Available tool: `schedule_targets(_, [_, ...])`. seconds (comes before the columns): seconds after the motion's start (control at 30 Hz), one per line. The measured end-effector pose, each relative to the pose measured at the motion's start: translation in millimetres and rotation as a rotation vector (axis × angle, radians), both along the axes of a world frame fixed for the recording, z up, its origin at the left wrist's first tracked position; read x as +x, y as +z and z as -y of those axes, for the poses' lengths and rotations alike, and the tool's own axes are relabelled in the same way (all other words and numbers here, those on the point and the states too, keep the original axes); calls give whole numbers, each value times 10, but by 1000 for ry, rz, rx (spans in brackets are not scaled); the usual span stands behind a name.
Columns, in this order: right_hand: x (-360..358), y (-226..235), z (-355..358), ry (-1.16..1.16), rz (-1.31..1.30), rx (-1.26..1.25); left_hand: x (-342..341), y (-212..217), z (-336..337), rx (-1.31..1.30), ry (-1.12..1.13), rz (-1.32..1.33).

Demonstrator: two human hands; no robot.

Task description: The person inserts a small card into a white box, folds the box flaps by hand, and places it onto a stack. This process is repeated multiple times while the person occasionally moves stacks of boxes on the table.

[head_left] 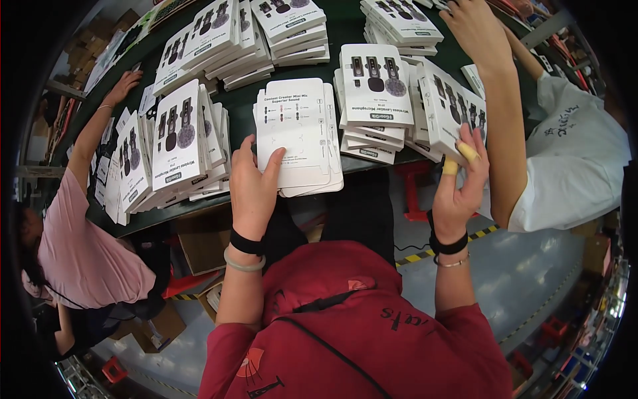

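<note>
White boxes (176, 136), printed with dark devices, are found in several stacks on a dark green table (345, 26). At far left, a co-worker in a pink top (90, 243) is noted, with one hand (123, 85) placed near the table's left side. Next, leaning stacks of the boxes are seen, and further stacks are set behind them. At centre-left, the person's left hand (256, 189) is placed against a stack of white cards (299, 136): the thumb is laid over the top card and the other fingers are partly hidden at the left edge, so whether the stack is gripped cannot be told. Just right of the cards, another box stack (375, 83) is observed. Farther right, a tilted box (452, 110) is held near its lower end by the right hand (462, 176), the fingers being closed narrowly on it; yellow covers (467, 151) are worn on two digits. At far right, a co-worker in a white shirt (565, 159) is recorded, with one arm extended over the table.
</note>
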State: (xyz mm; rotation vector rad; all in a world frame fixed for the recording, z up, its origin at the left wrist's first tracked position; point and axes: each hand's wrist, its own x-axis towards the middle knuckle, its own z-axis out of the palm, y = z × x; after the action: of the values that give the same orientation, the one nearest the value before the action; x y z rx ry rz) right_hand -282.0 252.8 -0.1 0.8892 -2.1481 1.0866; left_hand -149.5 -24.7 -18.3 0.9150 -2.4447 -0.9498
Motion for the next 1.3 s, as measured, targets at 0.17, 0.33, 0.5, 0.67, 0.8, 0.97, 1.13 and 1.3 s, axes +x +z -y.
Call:
schedule_targets(0.17, [-245,-280,-48,-94,41,77,39,-130,44,166,-42,-247])
schedule_targets(0.33, [-369,-317,-45,-65,75,228,96,-77,8,403,-16,-421])
schedule_targets(0.5, [-291,-155,7,-91,-76,316,230,13,-118,451,-34,-602])
schedule_targets(0.67, [62,25,210,96,-100,220,477,131,-329,389,-76,-610])
schedule_targets(0.8, [329,162,452,323,-13,114,757,259,-418,240,-247,-336])
schedule_targets(0.97, [595,453,703,376,387,107,951,202,-455,141,-403,-415])
schedule_targets(1.13, [576,529,753,422,542,280,1150,94,-470,352,-381,-356])
schedule_targets(1.3, [574,558,743,599,556,378,1245,121,-342,1018,-536,-242])
